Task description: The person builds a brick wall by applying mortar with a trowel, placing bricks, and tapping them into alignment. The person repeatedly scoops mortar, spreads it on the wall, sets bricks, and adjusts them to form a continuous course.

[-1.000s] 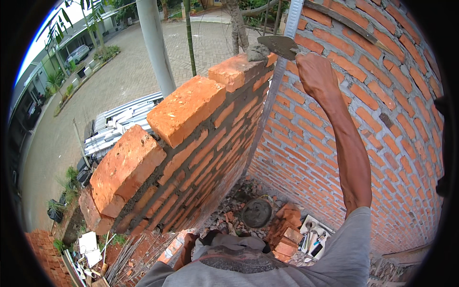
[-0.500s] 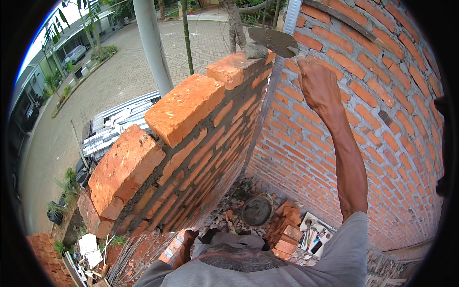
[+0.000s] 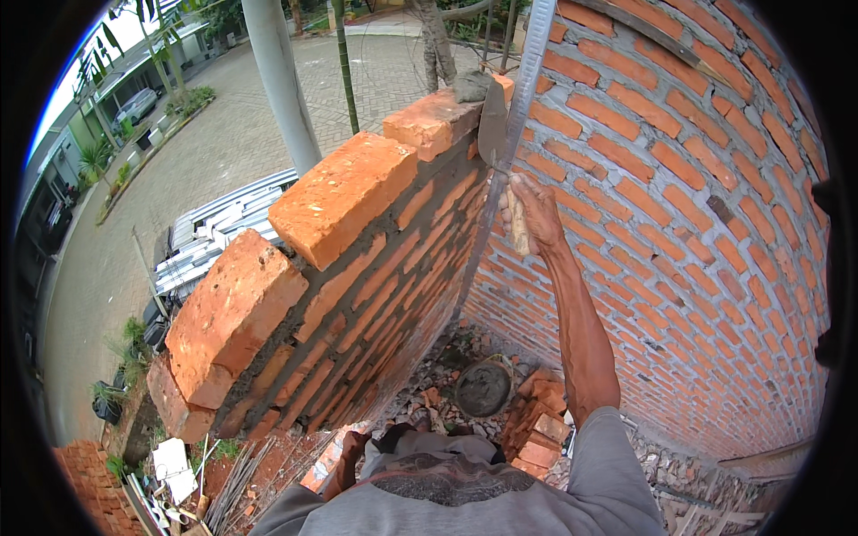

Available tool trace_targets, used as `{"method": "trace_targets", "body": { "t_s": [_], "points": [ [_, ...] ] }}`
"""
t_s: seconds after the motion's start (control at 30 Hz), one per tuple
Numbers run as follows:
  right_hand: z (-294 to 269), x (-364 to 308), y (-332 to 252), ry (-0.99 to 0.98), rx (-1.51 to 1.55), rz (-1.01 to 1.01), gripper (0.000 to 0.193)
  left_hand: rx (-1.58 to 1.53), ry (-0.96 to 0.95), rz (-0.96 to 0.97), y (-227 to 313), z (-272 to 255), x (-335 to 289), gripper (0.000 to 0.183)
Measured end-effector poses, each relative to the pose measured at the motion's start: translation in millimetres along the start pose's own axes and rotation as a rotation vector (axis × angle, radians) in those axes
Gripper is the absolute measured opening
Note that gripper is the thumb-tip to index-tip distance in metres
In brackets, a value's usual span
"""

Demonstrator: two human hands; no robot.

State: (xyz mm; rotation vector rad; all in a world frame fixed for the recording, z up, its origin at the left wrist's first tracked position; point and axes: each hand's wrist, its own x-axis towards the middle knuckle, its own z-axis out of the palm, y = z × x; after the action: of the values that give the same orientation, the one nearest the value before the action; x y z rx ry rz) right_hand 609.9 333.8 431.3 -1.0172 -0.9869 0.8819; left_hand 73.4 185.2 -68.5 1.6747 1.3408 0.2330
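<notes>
My right hand is closed round the wooden handle of a trowel. The blade points up, its flat against the inner side of the new brick wall near the corner, just under a lump of grey mortar. That mortar sits on the far end brick of the top course. Nearer along this course lie an orange brick and another brick, with gaps between them. Down by my waist is my left hand, small and dark; its fingers cannot be made out.
A tall brick wall rises on the right, with a metal strip upright in the corner. Below are a round bucket of mortar, stacked bricks and rubble. Beyond the new wall stand a grey post and metal lengths.
My right hand has come down and left with the trowel. Its blade has turned from lying sideways above the mortar to upright against the wall's inner side. My left hand stays put.
</notes>
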Motion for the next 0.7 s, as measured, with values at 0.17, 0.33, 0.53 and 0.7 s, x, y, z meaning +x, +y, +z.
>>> {"method": "trace_targets", "body": {
  "t_s": [0.17,0.33,0.53,0.7],
  "points": [
    [18.7,-39.9,80.4,0.068,0.148,0.083,0.024,-0.05,-0.011,-0.045,8.1,-1.6,5.6,0.047],
    [-3.2,-45.2,33.8,0.339,-0.337,-0.044,0.026,0.217,0.036,0.149,14.2,-4.1,2.8,0.042],
    [-9.6,28.0,-119.1,0.346,-1.729,-0.641,0.026,0.33,0.22,0.617,-6.2,7.2,-5.4,0.012],
    [18.4,99.1,-163.7,0.186,-2.22,-0.674,0.013,0.153,0.204,0.529,-9.8,17.8,1.8,0.011]
  ]
}}
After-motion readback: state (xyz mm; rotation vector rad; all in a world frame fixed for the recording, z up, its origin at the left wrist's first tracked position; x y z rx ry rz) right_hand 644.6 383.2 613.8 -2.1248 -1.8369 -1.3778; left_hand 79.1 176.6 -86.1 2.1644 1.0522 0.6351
